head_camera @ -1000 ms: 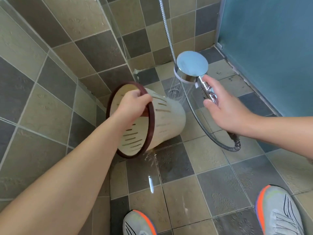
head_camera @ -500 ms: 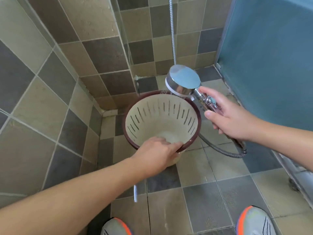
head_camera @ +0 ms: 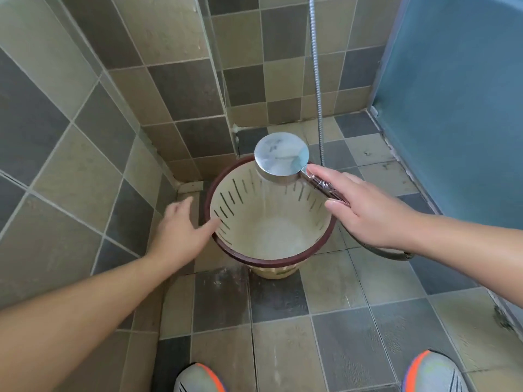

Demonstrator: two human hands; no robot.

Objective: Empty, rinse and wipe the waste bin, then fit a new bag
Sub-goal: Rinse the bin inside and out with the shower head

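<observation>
A cream waste bin point(head_camera: 271, 236) with slotted sides and a dark red rim stands upright on the tiled floor near the corner, with nothing inside it. Just to the left of the rim is my left hand point(head_camera: 184, 230), blurred, its fingers spread and holding nothing. My right hand point(head_camera: 365, 210) grips the handle of a chrome shower head point(head_camera: 281, 157), which hovers over the bin's far rim. Thin streams of water fall from the shower head into the bin.
The metal shower hose point(head_camera: 317, 80) hangs down the back wall and loops under my right wrist. Tiled walls close in at the left and back, and a blue panel point(head_camera: 458, 108) stands at the right. My two shoes point(head_camera: 198, 377) are at the bottom edge.
The bin went from tilted on its side in my left hand to upright on the floor. My left hand let go of the rim and moved left. The shower head moved over the bin.
</observation>
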